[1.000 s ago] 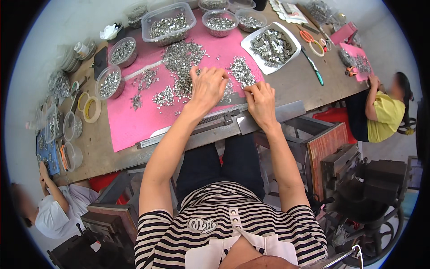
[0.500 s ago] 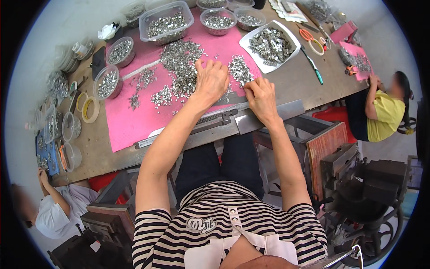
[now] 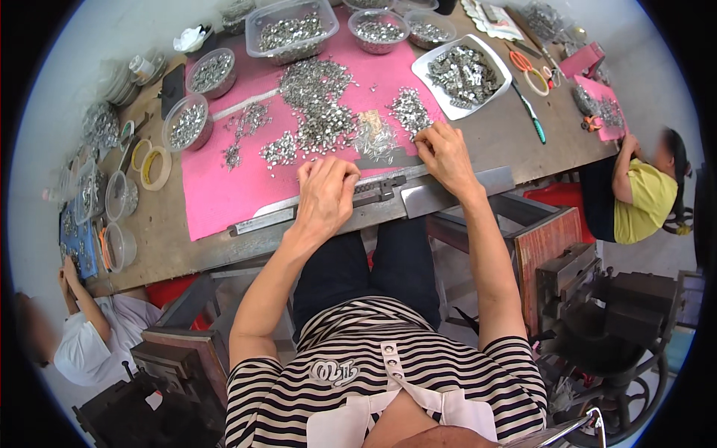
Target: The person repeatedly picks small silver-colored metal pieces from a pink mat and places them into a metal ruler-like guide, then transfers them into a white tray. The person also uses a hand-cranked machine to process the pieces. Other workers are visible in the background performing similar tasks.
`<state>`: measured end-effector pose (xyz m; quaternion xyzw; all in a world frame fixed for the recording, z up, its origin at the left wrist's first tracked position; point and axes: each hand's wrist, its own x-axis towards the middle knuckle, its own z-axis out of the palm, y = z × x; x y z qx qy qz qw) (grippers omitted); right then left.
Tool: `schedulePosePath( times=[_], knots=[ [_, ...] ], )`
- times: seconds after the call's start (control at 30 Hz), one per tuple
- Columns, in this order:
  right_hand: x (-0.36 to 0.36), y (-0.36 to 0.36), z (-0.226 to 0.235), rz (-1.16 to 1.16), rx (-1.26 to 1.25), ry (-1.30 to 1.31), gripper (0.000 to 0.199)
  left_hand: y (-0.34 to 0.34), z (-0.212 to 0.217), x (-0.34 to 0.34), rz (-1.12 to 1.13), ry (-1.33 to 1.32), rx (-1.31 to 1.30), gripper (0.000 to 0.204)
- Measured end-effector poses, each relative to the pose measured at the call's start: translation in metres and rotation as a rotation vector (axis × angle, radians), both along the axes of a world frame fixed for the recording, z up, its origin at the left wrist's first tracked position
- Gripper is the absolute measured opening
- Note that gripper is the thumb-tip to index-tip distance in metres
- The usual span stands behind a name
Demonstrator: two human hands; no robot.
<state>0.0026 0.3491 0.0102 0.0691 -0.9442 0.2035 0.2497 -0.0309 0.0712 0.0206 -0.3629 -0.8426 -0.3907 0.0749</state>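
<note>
My left hand (image 3: pixel 326 193) is over the long metal rail (image 3: pixel 261 219) at the table's near edge, its fingers curled together. What they hold, if anything, is too small to make out. Beside a pile of small shiny metal pieces (image 3: pixel 410 112), my right hand (image 3: pixel 448 158) has thumb and fingertips pinched; their contents are hidden. Between the hands lies a heap of thin silver and tan pins (image 3: pixel 375 137). A larger heap of small metal parts (image 3: pixel 321 97) spreads beyond my left hand on the pink mat (image 3: pixel 205 201). A flat metal plate (image 3: pixel 489 181) sits below my right wrist.
Clear tubs (image 3: pixel 287 37) of metal parts line the far side. A white tray (image 3: pixel 497 93) of parts, a green-handled tool (image 3: pixel 535 123) and orange scissors (image 3: pixel 520 61) are at right. Tape rolls (image 3: pixel 155 168) lie left. Two people sit at either side; machines stand behind them.
My left hand has drawn back from the heaps to the rail, uncovering the pins. My right hand stays pinched near the right-hand pile. The whole view has shifted slightly.
</note>
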Motion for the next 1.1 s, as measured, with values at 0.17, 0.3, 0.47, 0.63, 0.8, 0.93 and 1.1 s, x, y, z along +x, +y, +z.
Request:
schedulePosePath(
  times=[0.17,0.3,0.47,0.63,0.8,0.93,1.1],
  knots=[
    [-0.001,-0.001,-0.002,-0.026,0.055,-0.063,0.009,-0.004,-0.008,0.014,-0.022,0.068,0.023,0.009],
    [0.003,-0.006,0.000,-0.035,0.038,-0.056,0.009,-0.004,-0.011,0.014,-0.037,0.116,0.030,0.012],
    [0.005,-0.005,0.002,-0.006,0.033,-0.022,0.010,0.001,-0.011,0.013,-0.051,0.139,0.035,0.012],
    [0.008,-0.002,0.010,-0.007,0.128,-0.038,0.008,0.002,-0.005,0.014,-0.048,0.157,-0.008,0.012],
    [0.009,-0.002,0.008,-0.010,0.146,-0.037,0.009,0.017,0.007,0.005,-0.039,0.109,0.002,0.008],
    [0.008,-0.002,0.001,-0.019,0.112,-0.014,0.012,0.060,0.004,-0.021,-0.080,0.183,-0.017,0.010],
    [0.008,-0.002,-0.015,-0.073,0.132,0.089,0.015,0.109,-0.017,-0.045,0.013,0.305,-0.121,0.013]
  ],
)
